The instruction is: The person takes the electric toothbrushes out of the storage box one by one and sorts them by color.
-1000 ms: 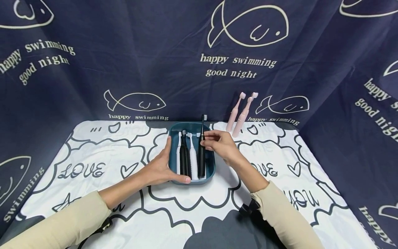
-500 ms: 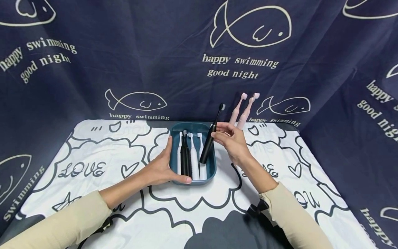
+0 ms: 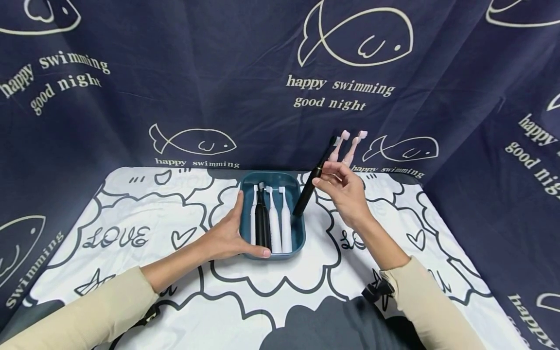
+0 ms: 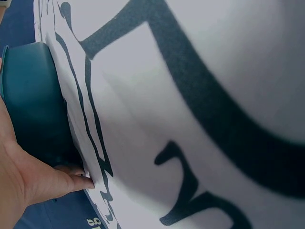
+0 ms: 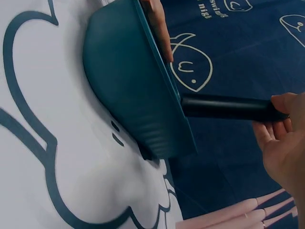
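Observation:
My right hand (image 3: 347,197) pinches a black electric toothbrush (image 3: 305,197) around its upper handle. The brush tilts with its head up and to the right, and its lower end overlaps the right side of a dark teal bin (image 3: 300,243). In the right wrist view, the black handle (image 5: 224,107) reaches to the bin's rim. My left hand (image 3: 225,236) holds the bin at its left front corner, thumb over the near rim and fingers along the outer wall. Inside lie several white toothbrushes (image 3: 286,223) and black ones (image 3: 261,223), heads toward the back.
Behind my right hand, pink electric toothbrushes (image 3: 350,151) stand upright near the table's back edge; their handles (image 5: 224,214) show in the right wrist view. A white cloth with black drawings (image 3: 131,209) covers the table. Dark blue curtains (image 3: 262,73) hang at the back and sides.
My right hand has lifted the black toothbrush up and to the right from among the others, tilting it. A white toothbrush beneath it now shows fully. My left hand stays on the bin.

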Tool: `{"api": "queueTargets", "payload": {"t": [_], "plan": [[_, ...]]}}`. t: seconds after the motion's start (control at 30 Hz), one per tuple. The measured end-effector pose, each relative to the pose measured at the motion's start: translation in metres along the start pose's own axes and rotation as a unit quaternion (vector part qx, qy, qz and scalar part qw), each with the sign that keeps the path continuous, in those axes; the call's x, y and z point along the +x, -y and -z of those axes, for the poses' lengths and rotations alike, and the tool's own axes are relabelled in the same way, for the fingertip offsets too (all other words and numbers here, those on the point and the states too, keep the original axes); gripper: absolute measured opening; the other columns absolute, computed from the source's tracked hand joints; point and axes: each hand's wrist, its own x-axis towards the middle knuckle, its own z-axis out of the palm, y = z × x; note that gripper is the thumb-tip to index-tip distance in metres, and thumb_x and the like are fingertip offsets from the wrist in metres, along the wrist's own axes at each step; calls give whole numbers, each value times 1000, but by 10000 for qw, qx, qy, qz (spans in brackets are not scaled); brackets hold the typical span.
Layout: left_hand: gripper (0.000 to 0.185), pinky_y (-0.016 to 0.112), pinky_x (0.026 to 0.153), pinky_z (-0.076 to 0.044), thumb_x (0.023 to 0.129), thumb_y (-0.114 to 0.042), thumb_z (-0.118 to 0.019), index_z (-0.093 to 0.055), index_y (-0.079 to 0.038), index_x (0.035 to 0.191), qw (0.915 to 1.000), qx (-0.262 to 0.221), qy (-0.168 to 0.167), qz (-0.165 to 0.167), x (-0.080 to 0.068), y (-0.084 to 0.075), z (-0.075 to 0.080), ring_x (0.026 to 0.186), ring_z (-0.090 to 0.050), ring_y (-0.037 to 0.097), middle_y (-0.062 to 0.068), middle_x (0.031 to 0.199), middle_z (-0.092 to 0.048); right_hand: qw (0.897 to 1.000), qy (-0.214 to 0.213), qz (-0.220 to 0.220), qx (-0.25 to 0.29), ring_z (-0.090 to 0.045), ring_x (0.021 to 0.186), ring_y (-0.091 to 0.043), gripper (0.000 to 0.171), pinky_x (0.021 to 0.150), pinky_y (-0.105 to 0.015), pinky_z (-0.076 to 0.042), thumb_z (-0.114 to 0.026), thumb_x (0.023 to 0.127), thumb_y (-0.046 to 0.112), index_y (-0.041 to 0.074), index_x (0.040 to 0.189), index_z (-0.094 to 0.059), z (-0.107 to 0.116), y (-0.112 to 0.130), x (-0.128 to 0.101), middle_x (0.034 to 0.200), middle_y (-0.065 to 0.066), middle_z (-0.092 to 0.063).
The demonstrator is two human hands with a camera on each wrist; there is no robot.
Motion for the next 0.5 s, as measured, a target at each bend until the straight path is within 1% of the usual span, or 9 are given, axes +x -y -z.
{"api": "queueTargets", "payload": {"t": [0.13,0.2,0.23,0.27,0.37,0.43,0.5], "plan": [[176,64,134,-37,65,-74,-103,23,-26,179,10000,-10,-7,-38,0,0,0,172,-30,43,23,189,-16,9996,22,277,-92,-73,108,-4,37,98,-15,-61,-77,96,-16,7,125,-72,9,6,0,120,4,-71],[177,64,135,-36,65,-74,-103,23,-25,180,10000,-27,-6,-45,0,0,0,172,-30,43,24,188,-16,9984,12,521,-240,-74,106,-5,40,96,-15,-61,-78,94,-17,13,120,-75,13,8,1,121,2,-71],[177,64,135,-36,65,-73,-103,23,-25,180,10000,-41,-4,-46,0,0,0,172,-30,43,24,188,-17,9974,-4,644,-328,-74,105,-5,41,95,-15,-61,-79,93,-17,14,119,-76,16,10,1,119,3,-72],[177,64,135,-36,65,-73,-103,23,-25,179,10000,-55,0,-41,0,0,0,172,-30,43,24,188,-16,9963,-16,760,-405,-74,104,-6,41,95,-16,-61,-80,92,-17,14,118,-77,18,11,2,118,3,-72],[177,65,135,-36,65,-73,-103,23,-25,180,10000,-75,4,-30,0,0,0,172,-30,43,24,189,-16,9922,-74,1059,-654,-74,100,-4,37,95,-17,-60,-81,90,-18,7,117,-78,25,13,4,114,8,-75],[177,65,134,-36,64,-74,-103,23,-25,180,10000,-61,1,-26,0,1,0,172,-29,43,24,189,-16,9909,-72,1174,-656,-75,99,-4,35,94,-16,-60,-81,88,-20,1,116,-78,30,15,5,112,9,-77],[177,65,135,-36,65,-74,-103,23,-25,180,10000,-63,-3,-43,0,1,0,172,-29,44,24,189,-16,9905,-42,1241,-591,-76,98,-4,34,92,-17,-62,-80,88,-21,-2,115,-77,35,16,5,111,10,-78]]}}
